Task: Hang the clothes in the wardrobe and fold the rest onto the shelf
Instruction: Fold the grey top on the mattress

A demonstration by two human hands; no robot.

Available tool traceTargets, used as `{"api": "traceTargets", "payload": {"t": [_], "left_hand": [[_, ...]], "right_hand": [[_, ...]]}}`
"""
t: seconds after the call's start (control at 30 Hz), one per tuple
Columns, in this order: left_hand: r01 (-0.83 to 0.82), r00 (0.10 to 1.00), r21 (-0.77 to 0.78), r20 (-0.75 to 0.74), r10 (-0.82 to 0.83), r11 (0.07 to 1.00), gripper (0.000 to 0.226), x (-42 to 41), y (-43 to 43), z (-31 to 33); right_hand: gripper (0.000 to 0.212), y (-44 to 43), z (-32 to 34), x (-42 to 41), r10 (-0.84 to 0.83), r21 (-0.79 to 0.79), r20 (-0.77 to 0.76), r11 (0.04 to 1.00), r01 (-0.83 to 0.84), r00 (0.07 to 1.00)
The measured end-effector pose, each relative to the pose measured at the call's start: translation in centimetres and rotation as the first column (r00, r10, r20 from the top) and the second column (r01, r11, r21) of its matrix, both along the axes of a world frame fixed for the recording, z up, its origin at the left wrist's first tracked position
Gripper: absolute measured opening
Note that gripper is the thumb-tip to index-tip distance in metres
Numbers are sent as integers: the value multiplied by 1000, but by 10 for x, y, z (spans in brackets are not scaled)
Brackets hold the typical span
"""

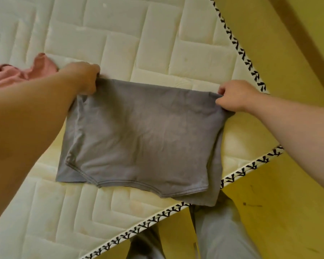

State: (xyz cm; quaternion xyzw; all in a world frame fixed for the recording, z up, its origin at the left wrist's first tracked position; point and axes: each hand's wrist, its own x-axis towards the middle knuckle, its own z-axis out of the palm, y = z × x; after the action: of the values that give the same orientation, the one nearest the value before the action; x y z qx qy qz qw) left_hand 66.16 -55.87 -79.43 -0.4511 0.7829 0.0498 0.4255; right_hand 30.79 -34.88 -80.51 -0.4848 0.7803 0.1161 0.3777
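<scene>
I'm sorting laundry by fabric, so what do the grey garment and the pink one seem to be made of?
Grey garment: probably a soft, matte cotton-type jersey; it hangs limp, creases finely and has a double-stitched hem. Pink garment: seemingly a similar soft matte knit, lying in rounded bunched folds; too little shows to be sure.

Both bare forearms reach forward, spread apart. The left grip [84, 79] and right grip [232, 98] each pinch a top corner of the folded grey cotton garment [142, 139], fingers curled.
</scene>
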Motion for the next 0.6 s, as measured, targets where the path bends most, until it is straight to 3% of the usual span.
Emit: {"api": "traceTargets", "payload": {"t": [0.1, 0.17, 0.23, 0.3, 0.4, 0.47, 0.53, 0.6], "left_hand": [[14, 975, 93, 218, -34, 996, 12, -16, -7, 2], [-42, 964, 95, 266, 15, 995, 19, -25, -14, 0], [-76, 980, -11, 182, 77, 997, 16, -35, -26, 4], [-151, 988, -151, -7, 152, 977, 9, -48, -35, 5], [-340, 935, -259, -193, 297, 904, 44, -74, -32, -3], [-346, 928, -351, -261, 264, 870, 64, -95, -14, -2], [-288, 908, -399, -401, 117, 870, 52, -117, 18, -1], [-259, 820, -268, -569, 64, 928, 33, -145, 77, 0]], "right_hand": [[10, -7, 3, -11, 29, 67, 98, 997, -36, 995], [12, -12, 4, -21, -74, 46, 135, 997, 68, 988], [15, -21, 6, -37, -230, -17, 160, 972, 236, 960], [8, -29, 8, -52, -418, -96, 187, 893, 440, 889], [15, -31, 3, -66, -677, -95, 380, 649, 755, 630], [19, -24, -5, -66, -735, -24, 499, 517, 856, 459], [17, -11, -15, -57, -755, 56, 576, 420, 906, 315], [23, 4, -17, -51, -766, 115, 610, 340, 933, 204]]}}
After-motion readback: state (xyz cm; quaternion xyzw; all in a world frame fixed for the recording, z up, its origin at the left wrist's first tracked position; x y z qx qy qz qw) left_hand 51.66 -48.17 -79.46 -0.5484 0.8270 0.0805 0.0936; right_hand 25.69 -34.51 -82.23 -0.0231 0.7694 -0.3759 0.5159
